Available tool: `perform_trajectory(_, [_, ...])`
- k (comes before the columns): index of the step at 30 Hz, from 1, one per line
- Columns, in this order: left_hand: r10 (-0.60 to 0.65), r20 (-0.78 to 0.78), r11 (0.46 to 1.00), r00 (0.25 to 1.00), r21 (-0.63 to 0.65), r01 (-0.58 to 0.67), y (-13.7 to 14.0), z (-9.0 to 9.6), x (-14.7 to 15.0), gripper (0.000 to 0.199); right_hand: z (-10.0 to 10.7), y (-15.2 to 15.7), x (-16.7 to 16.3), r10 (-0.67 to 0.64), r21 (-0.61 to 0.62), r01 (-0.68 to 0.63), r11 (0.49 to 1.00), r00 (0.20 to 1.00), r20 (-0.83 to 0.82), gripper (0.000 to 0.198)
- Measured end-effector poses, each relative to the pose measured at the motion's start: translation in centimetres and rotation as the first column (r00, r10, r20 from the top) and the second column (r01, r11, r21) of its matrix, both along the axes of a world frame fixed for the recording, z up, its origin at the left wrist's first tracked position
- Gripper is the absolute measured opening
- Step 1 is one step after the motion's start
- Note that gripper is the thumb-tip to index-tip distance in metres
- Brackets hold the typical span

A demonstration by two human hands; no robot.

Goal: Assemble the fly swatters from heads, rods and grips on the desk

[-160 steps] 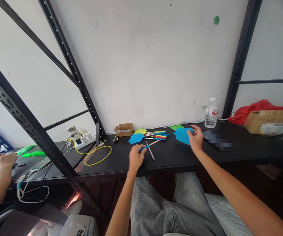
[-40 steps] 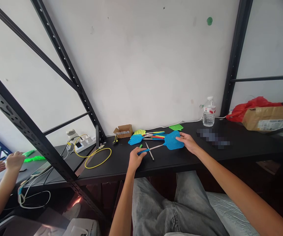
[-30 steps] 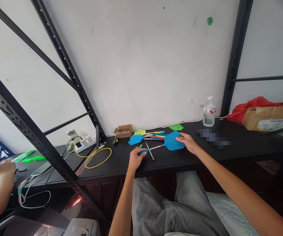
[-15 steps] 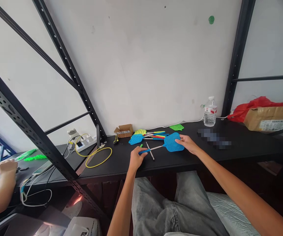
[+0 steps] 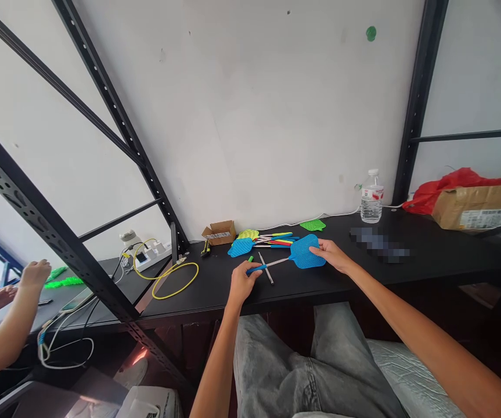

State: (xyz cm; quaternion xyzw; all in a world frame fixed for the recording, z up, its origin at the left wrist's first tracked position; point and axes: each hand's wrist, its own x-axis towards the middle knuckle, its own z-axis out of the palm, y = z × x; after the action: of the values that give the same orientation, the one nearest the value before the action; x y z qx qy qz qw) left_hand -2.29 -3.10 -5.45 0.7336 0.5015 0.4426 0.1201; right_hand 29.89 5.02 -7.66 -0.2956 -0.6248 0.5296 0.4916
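A blue fly swatter with a thin metal shaft is held between both hands above the black desk. My left hand is closed around its blue handle. At the other end, my right hand pinches the right edge of the mesh head. Below the shaft lies a thin metal rod on the desk, with a small green piece near its upper end. Just behind, several more swatters are heaped, among them a blue swatter head and a yellow swatter head. A loose green swatter head lies by the wall.
A small open cardboard box and a yellow cable are to the left, near a power strip. A water bottle stands at the back right, before a larger carton. At far left are a co-worker's hands.
The co-worker's raised hand at the left has moved up and right, and a second hand shows. My hands and the blue fly swatter have barely moved.
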Motion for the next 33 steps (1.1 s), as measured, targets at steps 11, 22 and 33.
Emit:
perform_trajectory(11, [0.176, 0.159, 0.982, 0.971, 0.033, -0.183, 0.1, 0.0, -0.2, 0.038, 1.0, -0.6, -0.1, -0.155, -0.102, 0.155, 0.983, 0.988, 0.006, 0.042])
perform_trajectory(22, [0.208, 0.424, 0.978, 0.882, -0.107, -0.179, 3.2, 1.2, 3.1, 0.038, 0.7, -0.3, -0.1, -0.149, -0.096, 0.149, 0.984, 0.989, 0.001, 0.042])
perform_trajectory(33, [0.26, 0.016, 0.954, 0.965, -0.159, -0.254, 5.6, 4.0, 10.6, 0.049, 0.8, -0.3, -0.1, -0.143, -0.078, 0.143, 0.987, 0.99, 0.006, 0.043])
